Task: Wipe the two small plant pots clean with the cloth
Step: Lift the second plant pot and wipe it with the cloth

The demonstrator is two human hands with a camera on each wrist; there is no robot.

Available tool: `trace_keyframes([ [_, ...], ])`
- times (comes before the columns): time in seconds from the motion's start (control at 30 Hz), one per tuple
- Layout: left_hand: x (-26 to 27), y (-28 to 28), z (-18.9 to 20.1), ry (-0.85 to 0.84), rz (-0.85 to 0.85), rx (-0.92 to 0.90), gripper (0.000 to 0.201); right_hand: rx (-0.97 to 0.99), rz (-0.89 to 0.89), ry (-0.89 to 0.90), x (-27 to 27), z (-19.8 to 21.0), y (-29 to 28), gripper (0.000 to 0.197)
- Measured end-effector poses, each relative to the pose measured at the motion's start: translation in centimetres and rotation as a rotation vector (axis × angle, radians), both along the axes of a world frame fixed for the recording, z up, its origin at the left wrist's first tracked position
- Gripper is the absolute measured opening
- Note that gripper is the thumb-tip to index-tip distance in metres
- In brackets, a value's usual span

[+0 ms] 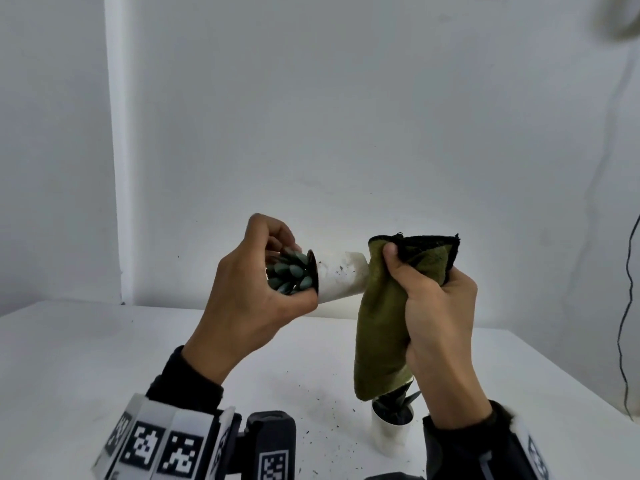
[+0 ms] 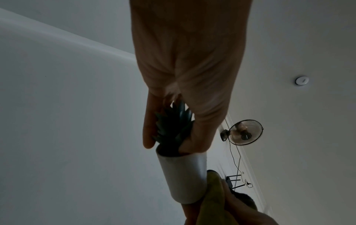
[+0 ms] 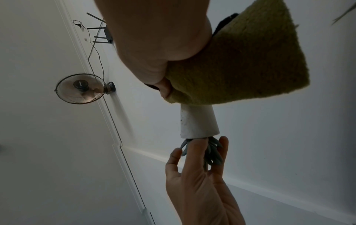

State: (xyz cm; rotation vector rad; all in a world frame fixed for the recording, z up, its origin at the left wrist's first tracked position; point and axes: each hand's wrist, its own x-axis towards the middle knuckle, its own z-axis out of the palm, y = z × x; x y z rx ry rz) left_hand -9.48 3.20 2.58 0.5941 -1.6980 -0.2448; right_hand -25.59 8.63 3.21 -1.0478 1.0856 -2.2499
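Presently, both hands work in the air above the white table point(image 1: 104, 358), over its middle and nearer its far edge, with bare surface open toward the left edge. The left hand point(image 1: 242, 292) holds a white pot point(image 1: 341, 277) tipped on its side, base pointing right; its fingers point(image 3: 223, 146) are curled around the grey-green succulent point(image 1: 289, 275) at the pot's mouth, thumb under the rim. Dark specks mark the pot's wall. The right hand point(image 1: 440, 317) is clenched on a green cloth point(image 1: 381, 327) with a dark edge, thumb pressed over the top fold; the cloth touches and covers the pot's base and hangs down from the fist. The second white pot point(image 1: 389, 436) stands upright on the table near the front edge, right below the cloth's hanging end. Dark crumbs point(image 1: 311, 431) lie scattered on the surface just left of that pot.
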Motion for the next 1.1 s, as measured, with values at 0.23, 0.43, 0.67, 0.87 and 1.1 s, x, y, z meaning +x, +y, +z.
trace_keyframes([
  [0.23,-0.6,0.3,-0.1,0.073,-0.042,0.175,0.035,-0.031,-0.077,0.042,-0.1,-0.3,-0.2,0.016],
  [0.43,-1.3,0.6,-0.2,0.093,-0.031,0.217,0.032,-0.109,-0.292,0.310,0.3,-0.9,-0.1,0.028],
  [0.67,-2.2,1.4,-0.1,0.073,0.024,0.174,0.033,-0.288,-0.721,0.652,1.2,-1.9,-1.4,0.032],
  [0.87,-2.4,1.6,-0.2,0.022,0.072,0.145,0.038,-0.274,-0.644,0.677,1.9,-2.5,-1.5,0.029],
  [1.1,-1.0,1.1,0.3,0.048,0.070,0.217,0.033,-0.102,-0.140,0.100,0.6,-0.6,-0.3,0.021],
])
